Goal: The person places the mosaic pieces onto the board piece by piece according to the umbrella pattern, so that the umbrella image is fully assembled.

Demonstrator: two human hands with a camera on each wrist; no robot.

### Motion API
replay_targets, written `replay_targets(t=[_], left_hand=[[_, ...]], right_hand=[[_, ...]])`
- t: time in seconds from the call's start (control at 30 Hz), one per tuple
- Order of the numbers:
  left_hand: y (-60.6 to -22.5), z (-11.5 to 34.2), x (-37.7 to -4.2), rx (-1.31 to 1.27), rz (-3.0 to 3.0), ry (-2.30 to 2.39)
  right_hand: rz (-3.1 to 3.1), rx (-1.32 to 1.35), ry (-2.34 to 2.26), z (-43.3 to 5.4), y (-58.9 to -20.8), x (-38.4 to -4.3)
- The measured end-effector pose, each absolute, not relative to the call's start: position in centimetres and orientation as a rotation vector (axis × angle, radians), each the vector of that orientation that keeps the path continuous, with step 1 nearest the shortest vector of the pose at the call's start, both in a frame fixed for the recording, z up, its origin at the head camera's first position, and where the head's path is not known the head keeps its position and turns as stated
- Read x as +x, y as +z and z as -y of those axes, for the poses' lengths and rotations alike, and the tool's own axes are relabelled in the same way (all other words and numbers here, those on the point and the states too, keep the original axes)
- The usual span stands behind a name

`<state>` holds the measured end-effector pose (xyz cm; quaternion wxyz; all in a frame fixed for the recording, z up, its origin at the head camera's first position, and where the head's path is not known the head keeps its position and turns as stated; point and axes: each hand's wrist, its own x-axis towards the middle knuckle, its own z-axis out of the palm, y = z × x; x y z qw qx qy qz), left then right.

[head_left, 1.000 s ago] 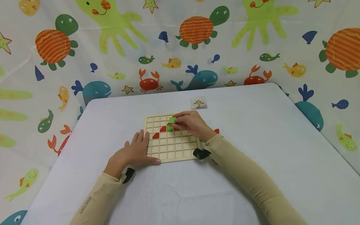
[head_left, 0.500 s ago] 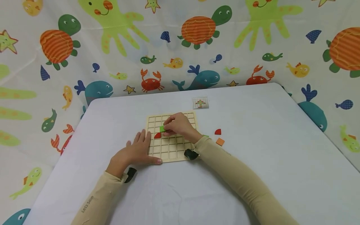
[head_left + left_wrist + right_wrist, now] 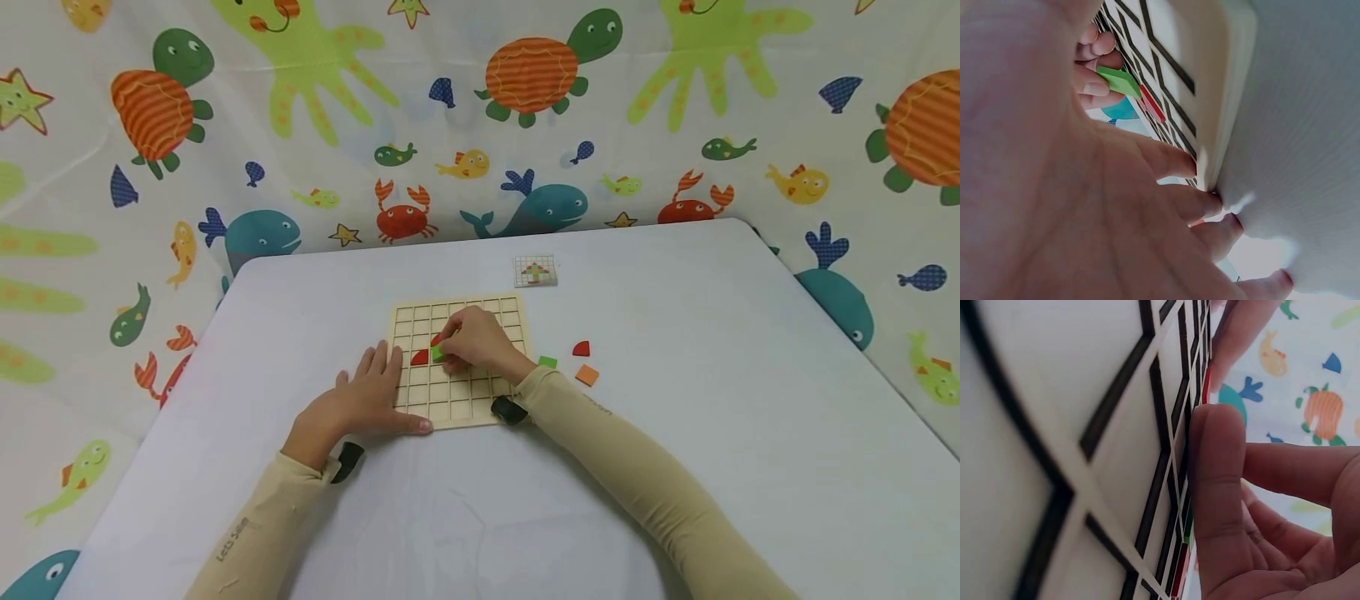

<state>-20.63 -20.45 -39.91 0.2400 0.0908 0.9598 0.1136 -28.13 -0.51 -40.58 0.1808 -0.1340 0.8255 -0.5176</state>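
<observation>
A wooden grid board [image 3: 459, 411] lies on the white table. My left hand [image 3: 365, 398] rests along its left side, fingers extended and thumb at the front edge; in the left wrist view, the fingertips lie at the board's rim [image 3: 1225, 94]. My right hand [image 3: 482, 340] pinches a green square tile [image 3: 437, 355] low over the grid, just right of a red quarter-round tile [image 3: 420, 358]. That green tile [image 3: 1120, 82] shows tilted in the left wrist view. Behind it another red tile [image 3: 436, 339] shows partly; my right hand hides the grid's middle.
Right of the board lie a loose green tile [image 3: 547, 362], a red quarter-round tile [image 3: 581, 348] and an orange square tile [image 3: 587, 375]. A small pattern card [image 3: 535, 271] lies beyond the board. A printed sea-animal cloth [image 3: 315, 125] hangs behind the table.
My right hand has brought the green tile left and nearer to me, down beside the left red tile. The loose tiles at the right have come into view. My left hand stays at the board.
</observation>
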Motion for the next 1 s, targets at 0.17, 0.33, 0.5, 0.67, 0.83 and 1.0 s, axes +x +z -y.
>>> replay_targets(t=[0.17,0.33,0.5,0.67,0.83,1.0], left_hand=[[-39.9,20.4,-20.7,0.248,-2.630,0.301],[-39.9,20.3,-20.7,0.249,-2.631,0.305],[-39.9,20.3,-20.7,0.252,-2.630,0.317],[-40.0,20.3,-20.7,0.253,-2.632,0.313],[-39.9,20.3,-20.6,0.251,-2.634,0.299],[-39.7,20.2,-20.6,0.257,-2.636,0.298]], right_hand=[[-2.329,-0.389,-1.450,0.5,-40.8,-28.2],[-2.317,-0.426,-1.452,0.5,-41.2,-28.2],[-2.303,-0.468,-1.453,0.5,-41.4,-28.2],[-2.315,-0.490,-1.439,0.4,-41.5,-28.2],[-2.319,-0.495,-1.435,0.5,-41.6,-28.2],[-2.333,-0.537,-1.405,0.4,-41.7,-28.2]])
